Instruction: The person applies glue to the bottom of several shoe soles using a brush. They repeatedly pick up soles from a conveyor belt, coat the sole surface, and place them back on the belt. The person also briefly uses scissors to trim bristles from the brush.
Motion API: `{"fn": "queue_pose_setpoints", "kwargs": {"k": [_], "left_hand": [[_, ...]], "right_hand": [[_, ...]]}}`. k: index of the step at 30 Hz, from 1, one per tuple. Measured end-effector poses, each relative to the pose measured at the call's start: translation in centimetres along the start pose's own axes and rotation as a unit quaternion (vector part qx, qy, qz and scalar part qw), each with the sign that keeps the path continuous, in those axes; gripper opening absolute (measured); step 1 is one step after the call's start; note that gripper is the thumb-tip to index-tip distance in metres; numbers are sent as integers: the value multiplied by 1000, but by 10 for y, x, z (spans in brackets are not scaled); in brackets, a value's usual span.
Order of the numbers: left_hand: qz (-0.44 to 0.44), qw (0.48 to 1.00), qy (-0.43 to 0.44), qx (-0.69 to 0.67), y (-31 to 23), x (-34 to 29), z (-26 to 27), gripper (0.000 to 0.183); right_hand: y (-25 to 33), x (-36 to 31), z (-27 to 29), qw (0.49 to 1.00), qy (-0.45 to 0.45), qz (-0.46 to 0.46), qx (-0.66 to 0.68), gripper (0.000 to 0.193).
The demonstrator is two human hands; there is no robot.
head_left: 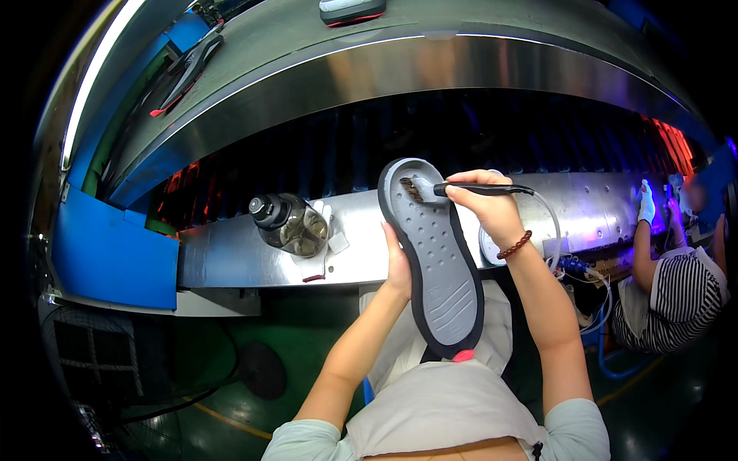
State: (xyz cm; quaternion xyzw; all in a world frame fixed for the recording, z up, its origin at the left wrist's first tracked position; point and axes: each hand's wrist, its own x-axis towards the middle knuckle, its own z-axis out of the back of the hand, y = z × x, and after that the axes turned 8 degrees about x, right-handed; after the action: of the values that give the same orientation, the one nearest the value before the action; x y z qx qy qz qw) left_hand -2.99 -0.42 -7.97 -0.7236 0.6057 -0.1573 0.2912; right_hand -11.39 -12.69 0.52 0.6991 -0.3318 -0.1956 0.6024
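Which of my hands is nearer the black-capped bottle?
Left. Your left hand, at the left edge of the sole, is right of the bottle; your right hand, holding the brush, is farther right.

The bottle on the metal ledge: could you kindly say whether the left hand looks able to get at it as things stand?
Probably yes, but only by freeing its grip: the left hand holds the sole. The bottle stands farther left, with nothing upright seen between them.

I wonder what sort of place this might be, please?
Probably a footwear workshop: the right hand holds a brush at a grey sole, more soles lie on a green surface, and a co-worker is nearby.
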Motion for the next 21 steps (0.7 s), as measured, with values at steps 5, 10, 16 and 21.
{"fn": "queue_pose_setpoints", "kwargs": {"k": [5, 10, 16, 21], "left_hand": [[-21, 985, -149, 84, -14, 2, -26, 77], [-96, 983, -146, 49, -35, 3, 1, 76], [-83, 996, 8, 27, -40, -13, -8, 75], [-64, 987, 91, -112, -27, -10, -33, 73]], "right_hand": [[-8, -18, -23, 922, 52, 248, -292, 15], [-14, -72, -16, 926, 142, 216, -276, 11], [22, -62, 0, 975, 173, 71, -120, 15], [31, -31, -7, 976, 83, 181, -93, 16]]}}
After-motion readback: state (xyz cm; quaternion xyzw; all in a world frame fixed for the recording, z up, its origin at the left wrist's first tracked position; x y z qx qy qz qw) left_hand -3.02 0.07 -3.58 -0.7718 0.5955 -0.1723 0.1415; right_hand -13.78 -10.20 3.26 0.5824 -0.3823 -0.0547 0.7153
